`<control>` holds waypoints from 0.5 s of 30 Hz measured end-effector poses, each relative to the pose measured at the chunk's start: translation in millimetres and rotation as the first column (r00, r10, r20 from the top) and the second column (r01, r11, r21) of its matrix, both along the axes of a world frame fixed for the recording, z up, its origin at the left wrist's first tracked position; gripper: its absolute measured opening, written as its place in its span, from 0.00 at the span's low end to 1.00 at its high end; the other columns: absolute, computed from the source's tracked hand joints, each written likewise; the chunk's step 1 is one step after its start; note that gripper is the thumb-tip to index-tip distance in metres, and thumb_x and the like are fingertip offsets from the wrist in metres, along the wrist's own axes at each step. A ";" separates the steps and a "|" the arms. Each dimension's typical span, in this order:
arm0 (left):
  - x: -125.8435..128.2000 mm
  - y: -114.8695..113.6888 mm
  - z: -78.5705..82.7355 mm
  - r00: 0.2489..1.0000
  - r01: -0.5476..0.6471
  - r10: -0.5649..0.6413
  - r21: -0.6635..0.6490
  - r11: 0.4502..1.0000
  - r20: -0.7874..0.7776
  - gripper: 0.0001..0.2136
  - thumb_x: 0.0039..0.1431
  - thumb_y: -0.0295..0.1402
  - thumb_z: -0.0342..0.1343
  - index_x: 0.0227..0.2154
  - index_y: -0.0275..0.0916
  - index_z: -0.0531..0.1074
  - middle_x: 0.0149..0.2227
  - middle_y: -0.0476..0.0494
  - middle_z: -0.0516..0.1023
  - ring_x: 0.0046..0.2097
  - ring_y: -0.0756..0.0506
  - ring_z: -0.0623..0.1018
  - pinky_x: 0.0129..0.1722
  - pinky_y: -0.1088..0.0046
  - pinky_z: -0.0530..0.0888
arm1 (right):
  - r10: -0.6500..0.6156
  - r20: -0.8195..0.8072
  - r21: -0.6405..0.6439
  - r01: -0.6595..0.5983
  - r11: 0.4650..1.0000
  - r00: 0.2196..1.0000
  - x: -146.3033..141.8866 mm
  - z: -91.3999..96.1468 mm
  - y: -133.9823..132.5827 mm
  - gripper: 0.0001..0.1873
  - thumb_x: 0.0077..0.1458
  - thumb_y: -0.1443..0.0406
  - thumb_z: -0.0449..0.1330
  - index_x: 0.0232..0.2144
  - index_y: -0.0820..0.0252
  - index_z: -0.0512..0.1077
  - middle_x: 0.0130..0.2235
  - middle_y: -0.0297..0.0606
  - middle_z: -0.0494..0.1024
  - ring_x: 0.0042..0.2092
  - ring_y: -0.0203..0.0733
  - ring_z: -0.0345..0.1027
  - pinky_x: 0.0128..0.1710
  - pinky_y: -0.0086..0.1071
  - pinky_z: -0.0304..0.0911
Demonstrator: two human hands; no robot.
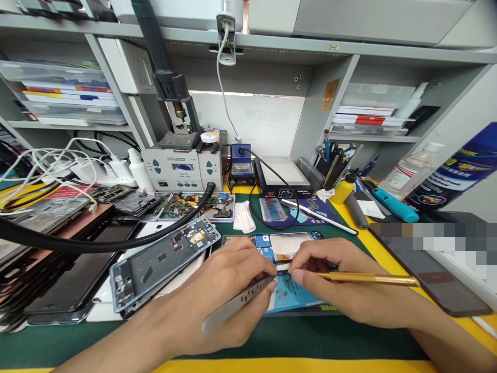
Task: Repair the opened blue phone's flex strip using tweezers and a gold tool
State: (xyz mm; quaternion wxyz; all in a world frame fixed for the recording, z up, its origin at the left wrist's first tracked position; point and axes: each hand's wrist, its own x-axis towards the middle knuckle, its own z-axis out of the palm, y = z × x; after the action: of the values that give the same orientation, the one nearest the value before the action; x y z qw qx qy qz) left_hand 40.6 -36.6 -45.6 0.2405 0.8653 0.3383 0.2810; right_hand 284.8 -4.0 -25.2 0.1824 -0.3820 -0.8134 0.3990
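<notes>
From afar I have the left hand pinching tweezers, the right hand gripping a gold tool, both over the open phone between them, and I'd steady both hands and press lightly so nothing delicate tears

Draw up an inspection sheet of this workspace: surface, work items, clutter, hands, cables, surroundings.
Surface: green mat, yellow bench top showing around it.
Work items: opened phone, tweezers, gold pen-shaped tool.
Clutter: phone shell and stacked phones at left; circuit boards behind.
Hands: left hand holds the tweezers, right hand the gold tool, both at the phone.
Cables: black hose crosses above the stack; white cable hangs from the shelf.
Surroundings: grey shelving, spray can at right.
</notes>
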 end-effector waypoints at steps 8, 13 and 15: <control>1.0 1.3 0.4 1.000 0.002 -0.002 0.005 1.000 0.000 0.05 0.67 0.25 0.53 0.42 0.37 0.73 0.35 0.46 0.74 0.39 0.45 0.71 0.41 0.66 0.66 | -0.006 0.003 -0.010 0.006 1.000 1.000 -1.6 0.3 0.2 0.08 0.64 0.66 0.58 0.32 0.58 0.75 0.28 0.30 0.73 0.28 0.35 0.64 0.28 0.27 0.57; 1.3 1.7 0.4 1.000 0.004 -0.004 0.000 1.000 -0.002 0.06 0.67 0.25 0.52 0.42 0.37 0.73 0.35 0.45 0.74 0.39 0.45 0.71 0.40 0.66 0.66 | 0.001 0.003 -0.009 -0.001 1.000 1.000 -1.1 1.4 -0.2 0.08 0.65 0.65 0.58 0.32 0.58 0.75 0.28 0.30 0.72 0.28 0.35 0.64 0.28 0.27 0.57; 1.1 1.6 0.4 1.000 0.006 -0.006 -0.001 1.000 -0.004 0.06 0.67 0.25 0.52 0.42 0.37 0.73 0.35 0.45 0.74 0.39 0.45 0.71 0.40 0.66 0.66 | -0.001 0.002 -0.010 0.001 1.000 1.000 -0.5 1.7 -0.8 0.08 0.65 0.65 0.58 0.32 0.57 0.75 0.28 0.30 0.72 0.28 0.35 0.64 0.28 0.28 0.57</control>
State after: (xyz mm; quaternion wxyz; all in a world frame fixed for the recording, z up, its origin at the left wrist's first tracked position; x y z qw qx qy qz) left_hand 41.7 -35.0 -45.1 0.2410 0.8667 0.3365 0.2785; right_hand 284.2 -4.8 -23.5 0.1799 -0.3836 -0.8113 0.4028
